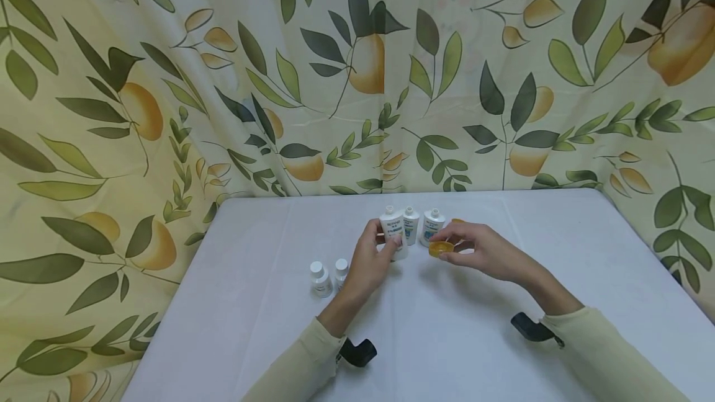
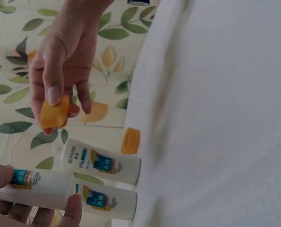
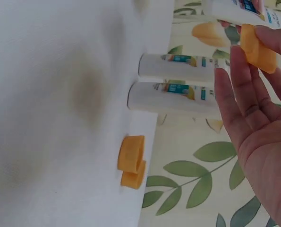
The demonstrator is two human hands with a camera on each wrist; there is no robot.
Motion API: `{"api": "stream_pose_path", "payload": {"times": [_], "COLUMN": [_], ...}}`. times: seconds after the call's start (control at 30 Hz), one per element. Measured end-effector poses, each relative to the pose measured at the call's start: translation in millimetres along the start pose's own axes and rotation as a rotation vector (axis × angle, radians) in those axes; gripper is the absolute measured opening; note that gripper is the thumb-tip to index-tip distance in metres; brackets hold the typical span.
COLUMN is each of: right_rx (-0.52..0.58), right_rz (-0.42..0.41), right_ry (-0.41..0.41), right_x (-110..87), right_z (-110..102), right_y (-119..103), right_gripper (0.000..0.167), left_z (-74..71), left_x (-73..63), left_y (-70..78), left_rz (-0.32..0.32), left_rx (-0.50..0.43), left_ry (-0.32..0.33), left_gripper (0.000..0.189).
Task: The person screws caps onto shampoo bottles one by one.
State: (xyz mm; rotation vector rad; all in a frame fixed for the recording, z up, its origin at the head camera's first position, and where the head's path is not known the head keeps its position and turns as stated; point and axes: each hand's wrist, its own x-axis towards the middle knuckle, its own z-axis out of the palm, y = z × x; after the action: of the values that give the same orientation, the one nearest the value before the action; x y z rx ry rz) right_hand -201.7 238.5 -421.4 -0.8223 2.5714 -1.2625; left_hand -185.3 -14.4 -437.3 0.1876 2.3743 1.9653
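My left hand (image 1: 365,272) holds a white bottle (image 1: 392,226) with an uncapped narrow neck and a printed label, upright and just above the table. Between the thumb and fingers of my right hand (image 1: 499,254) an orange-yellow cap (image 1: 440,250) is pinched, apart from the held bottle and to its right. Two similar white bottles, one (image 1: 411,226) close behind the held one and another (image 1: 432,224) further right, stand without caps. Two more orange caps (image 3: 131,153) lie on the table beyond the right hand, as the right wrist view shows; the hand mostly hides them in the head view.
Left of my left hand stand two smaller white bottles with white tops, one (image 1: 320,281) in full view and one (image 1: 340,270) partly behind the hand. A white cloth covers the table (image 1: 234,327). Behind it hangs a leaf-and-fruit patterned curtain (image 1: 335,141).
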Motion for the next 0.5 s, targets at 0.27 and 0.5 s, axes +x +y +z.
{"api": "stream_pose_path", "payload": {"times": [0.27,0.5], "right_rx": [0.064,0.145], "right_rz": [0.042,0.019], "right_ry": [0.064,0.101], "right_x": [4.9,8.8], "right_z": [-4,-7], "right_y": [-5,-11], "right_gripper": [0.029,0.028], "left_z": [-11.4,-21.9], "left_x": [1.4,1.8], "left_y": [5.3,10.7], "left_rz": [0.014,0.027], "left_rx": [-0.065,-0.074], "left_ry": [-0.050,-0.059], "left_gripper": [0.039,0.042]}}
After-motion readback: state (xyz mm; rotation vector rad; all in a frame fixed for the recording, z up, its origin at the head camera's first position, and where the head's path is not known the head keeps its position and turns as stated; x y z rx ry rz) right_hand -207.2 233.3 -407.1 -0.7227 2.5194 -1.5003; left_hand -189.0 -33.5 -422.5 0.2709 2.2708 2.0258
